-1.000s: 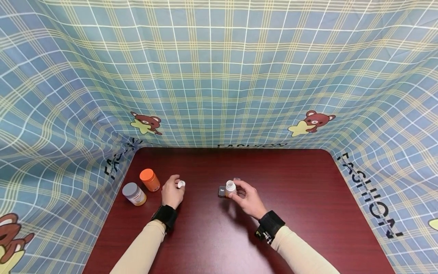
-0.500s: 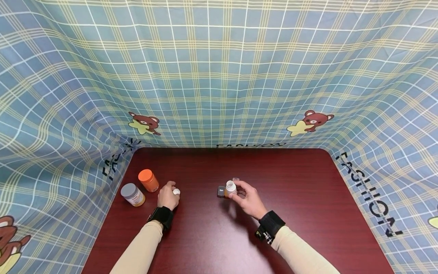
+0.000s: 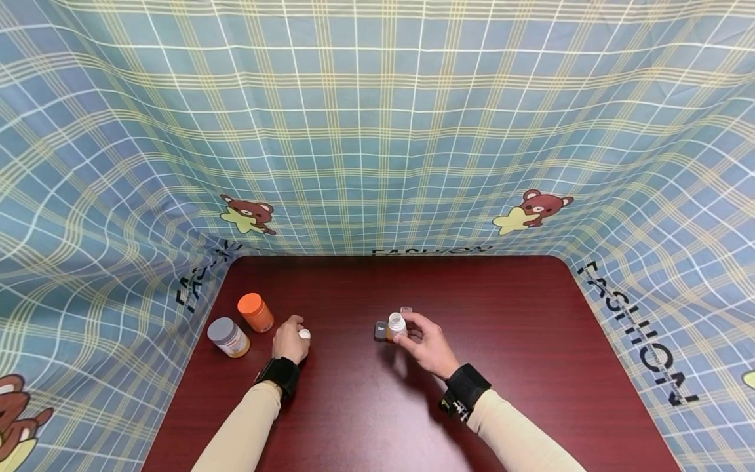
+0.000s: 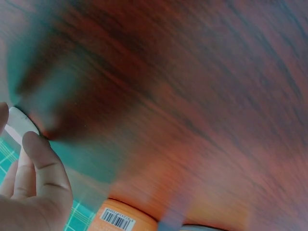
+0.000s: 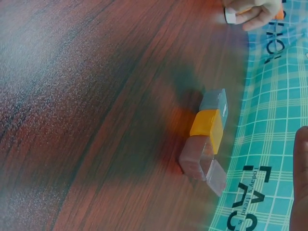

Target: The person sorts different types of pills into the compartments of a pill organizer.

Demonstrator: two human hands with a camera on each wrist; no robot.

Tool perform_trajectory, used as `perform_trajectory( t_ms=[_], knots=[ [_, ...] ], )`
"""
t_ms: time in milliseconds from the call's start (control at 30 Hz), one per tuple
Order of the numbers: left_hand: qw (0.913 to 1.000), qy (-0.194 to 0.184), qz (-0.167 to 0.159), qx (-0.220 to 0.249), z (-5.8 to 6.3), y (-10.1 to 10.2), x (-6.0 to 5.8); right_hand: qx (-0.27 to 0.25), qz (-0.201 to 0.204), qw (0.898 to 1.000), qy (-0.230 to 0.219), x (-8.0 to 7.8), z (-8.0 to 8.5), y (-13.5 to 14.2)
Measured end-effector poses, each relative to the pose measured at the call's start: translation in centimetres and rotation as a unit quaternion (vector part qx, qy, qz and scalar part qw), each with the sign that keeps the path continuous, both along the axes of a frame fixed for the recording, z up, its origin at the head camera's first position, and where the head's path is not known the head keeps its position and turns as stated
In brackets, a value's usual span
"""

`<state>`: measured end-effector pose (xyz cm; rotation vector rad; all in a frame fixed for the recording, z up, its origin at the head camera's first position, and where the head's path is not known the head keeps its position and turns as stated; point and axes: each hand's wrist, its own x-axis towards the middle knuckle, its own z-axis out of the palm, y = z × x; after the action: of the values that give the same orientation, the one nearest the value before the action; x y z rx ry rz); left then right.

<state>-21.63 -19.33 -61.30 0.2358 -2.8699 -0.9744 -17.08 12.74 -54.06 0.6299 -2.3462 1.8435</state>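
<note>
My left hand (image 3: 289, 342) pinches a small white bottle cap (image 3: 304, 334) low at the table, left of centre. In the left wrist view the cap (image 4: 21, 121) sits between thumb and fingertip, its edge at the tabletop. My right hand (image 3: 432, 346) grips a small white bottle (image 3: 397, 324), uncapped, mouth up, above a pill box. That box has a grey compartment (image 5: 215, 102), a yellow compartment (image 5: 207, 126) and a clear compartment (image 5: 195, 156) with its lid (image 5: 216, 178) swung open. The bottle is out of the right wrist view; its contents are too small to tell.
An orange jar (image 3: 256, 312) and a grey-lidded jar (image 3: 229, 337) stand left of my left hand. The dark red table (image 3: 472, 288) is walled by a plaid curtain (image 3: 383, 164) at the back and sides.
My left hand has moved slightly left and toward me, with the cap now lower at the table. My right hand and the bottle are almost still.
</note>
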Motion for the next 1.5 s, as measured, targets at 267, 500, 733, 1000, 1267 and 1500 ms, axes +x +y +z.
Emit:
perform_trajectory(
  t_ms=[267, 500, 733, 1000, 1267, 1500],
  knots=[
    [0.9999, 0.011, -0.005, 0.009, -0.5, -0.2, -0.1, 0.005, -0.002, 1.0, -0.005, 0.1, -0.1, -0.1],
    [1.0, 0.004, 0.005, 0.002, 0.4, 0.2, -0.2, 0.009, -0.002, 1.0, 0.001, 0.1, -0.4, -0.1],
    [0.9975, 0.062, -0.031, 0.016, 2.5, 1.7, -0.6, 0.007, -0.012, 1.0, 0.007, 0.0, -0.4, 0.1],
    [0.98, 0.129, -0.138, 0.064, 4.7, 5.2, -0.9, 0.004, -0.016, 1.0, 0.006, 0.0, -0.5, 0.3],
    [0.9616, 0.12, -0.243, 0.042, 5.5, 9.2, -0.1, 0.01, -0.029, 1.0, 0.007, -0.1, -0.4, 0.8],
    [0.9459, 0.097, -0.31, -0.005, 4.1, 11.7, 0.9, 0.016, -0.037, 0.999, -0.001, -0.3, -0.9, 1.5]
  ],
)
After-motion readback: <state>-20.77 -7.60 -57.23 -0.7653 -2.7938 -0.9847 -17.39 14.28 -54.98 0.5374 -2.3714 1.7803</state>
